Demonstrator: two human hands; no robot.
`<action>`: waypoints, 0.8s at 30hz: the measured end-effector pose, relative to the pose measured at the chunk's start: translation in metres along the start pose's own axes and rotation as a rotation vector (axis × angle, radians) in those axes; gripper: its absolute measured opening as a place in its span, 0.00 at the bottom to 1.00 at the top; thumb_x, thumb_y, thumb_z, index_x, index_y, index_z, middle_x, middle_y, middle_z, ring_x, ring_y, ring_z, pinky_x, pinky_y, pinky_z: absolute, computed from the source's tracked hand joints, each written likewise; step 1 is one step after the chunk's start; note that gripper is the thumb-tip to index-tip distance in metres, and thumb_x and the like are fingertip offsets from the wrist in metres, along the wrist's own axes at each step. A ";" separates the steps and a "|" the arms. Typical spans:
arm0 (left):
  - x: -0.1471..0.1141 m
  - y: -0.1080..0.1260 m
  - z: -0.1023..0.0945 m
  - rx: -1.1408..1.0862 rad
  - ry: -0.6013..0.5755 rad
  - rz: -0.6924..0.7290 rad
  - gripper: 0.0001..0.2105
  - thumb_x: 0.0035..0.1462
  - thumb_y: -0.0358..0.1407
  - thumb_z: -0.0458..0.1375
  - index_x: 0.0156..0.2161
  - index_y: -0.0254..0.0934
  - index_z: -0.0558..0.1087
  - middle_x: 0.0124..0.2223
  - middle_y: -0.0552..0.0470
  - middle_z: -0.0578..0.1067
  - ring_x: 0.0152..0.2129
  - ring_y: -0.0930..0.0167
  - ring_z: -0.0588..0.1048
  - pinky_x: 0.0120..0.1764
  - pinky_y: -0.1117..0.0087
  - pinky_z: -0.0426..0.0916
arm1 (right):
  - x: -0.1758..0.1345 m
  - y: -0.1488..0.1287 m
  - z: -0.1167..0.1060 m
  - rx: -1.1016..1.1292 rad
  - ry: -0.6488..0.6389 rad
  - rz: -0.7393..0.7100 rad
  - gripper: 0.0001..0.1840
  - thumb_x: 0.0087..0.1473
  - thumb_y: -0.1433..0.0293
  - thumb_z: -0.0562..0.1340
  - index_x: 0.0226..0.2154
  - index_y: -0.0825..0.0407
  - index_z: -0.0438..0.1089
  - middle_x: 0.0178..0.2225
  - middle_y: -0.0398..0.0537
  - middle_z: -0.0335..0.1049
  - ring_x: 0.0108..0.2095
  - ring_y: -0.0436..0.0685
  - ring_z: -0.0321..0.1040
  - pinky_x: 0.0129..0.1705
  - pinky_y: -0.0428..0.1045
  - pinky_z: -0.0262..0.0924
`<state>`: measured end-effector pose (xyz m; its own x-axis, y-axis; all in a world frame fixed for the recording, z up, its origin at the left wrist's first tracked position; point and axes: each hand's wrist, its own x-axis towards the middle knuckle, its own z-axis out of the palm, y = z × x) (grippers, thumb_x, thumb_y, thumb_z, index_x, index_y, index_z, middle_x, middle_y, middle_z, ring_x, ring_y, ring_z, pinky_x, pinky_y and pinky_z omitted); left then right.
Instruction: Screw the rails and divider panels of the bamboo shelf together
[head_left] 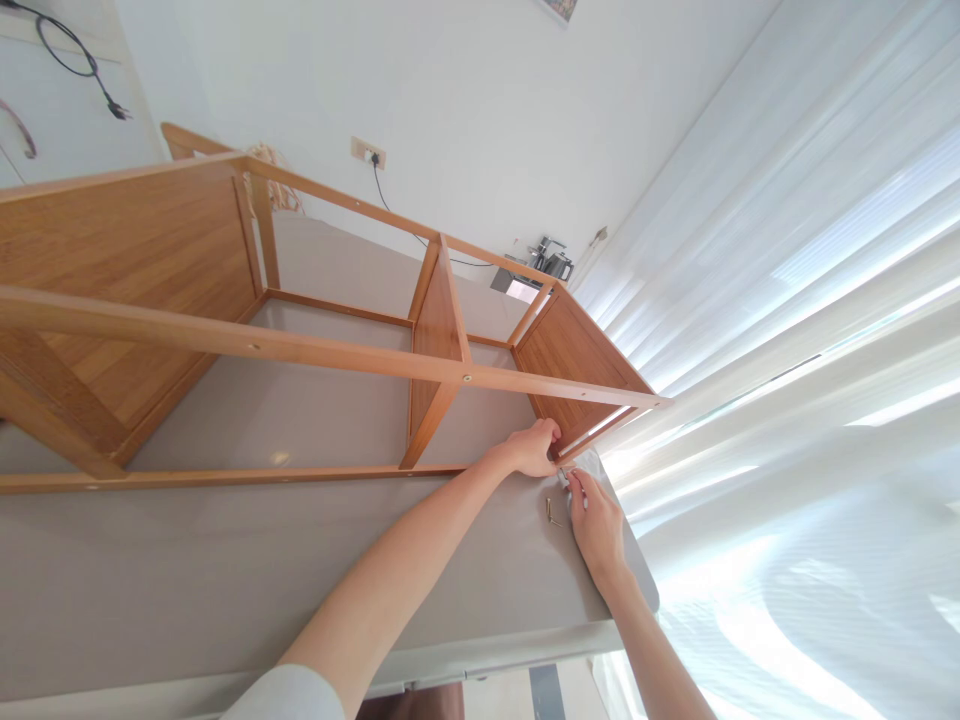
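Observation:
A wooden shelf frame (360, 355) lies on its side across the grey tabletop. My left hand (534, 449) is closed around its lower rail near the right end, with the thumb side by the end panel (581, 360). Just to the right and nearer to me, my right hand (596, 515) pinches something small at that same corner; a thin, shiny bit shows at the fingertips, but its kind is too small to tell. A few brass-coloured screws (552, 512) lie on the table to the left of my right hand.
The grey table (225, 580) ends at a rounded right corner, beside white curtains (787, 480). A kettle (557, 265) stands beyond the frame. A plugged-in cord (380, 180) hangs from the wall socket, and another black cable (94, 68) dangles at upper left.

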<state>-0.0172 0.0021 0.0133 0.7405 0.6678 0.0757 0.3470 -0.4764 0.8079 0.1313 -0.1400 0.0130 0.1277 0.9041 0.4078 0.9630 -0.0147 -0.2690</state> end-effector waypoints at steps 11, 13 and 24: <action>0.001 -0.001 0.000 0.003 0.001 0.017 0.29 0.48 0.47 0.66 0.51 0.44 0.59 0.57 0.50 0.68 0.46 0.64 0.75 0.50 0.62 0.70 | 0.005 -0.004 -0.002 -0.115 -0.042 -0.083 0.18 0.67 0.63 0.47 0.43 0.46 0.72 0.38 0.50 0.75 0.32 0.58 0.70 0.32 0.50 0.56; 0.001 -0.001 0.001 0.002 0.004 0.020 0.28 0.48 0.47 0.65 0.51 0.44 0.59 0.57 0.50 0.68 0.46 0.64 0.75 0.51 0.62 0.69 | 0.006 -0.006 -0.003 -0.130 -0.060 -0.094 0.18 0.66 0.64 0.48 0.42 0.46 0.72 0.36 0.50 0.74 0.31 0.59 0.69 0.31 0.50 0.54; 0.000 0.000 0.000 -0.005 -0.004 -0.005 0.29 0.47 0.46 0.65 0.52 0.45 0.59 0.57 0.50 0.68 0.44 0.63 0.76 0.46 0.63 0.71 | 0.006 -0.004 -0.008 0.095 -0.024 0.117 0.19 0.66 0.57 0.49 0.42 0.47 0.71 0.35 0.49 0.77 0.35 0.59 0.73 0.38 0.50 0.60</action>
<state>-0.0177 0.0020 0.0130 0.7411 0.6678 0.0689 0.3481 -0.4700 0.8112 0.1306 -0.1380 0.0235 0.2311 0.9086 0.3479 0.9150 -0.0814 -0.3951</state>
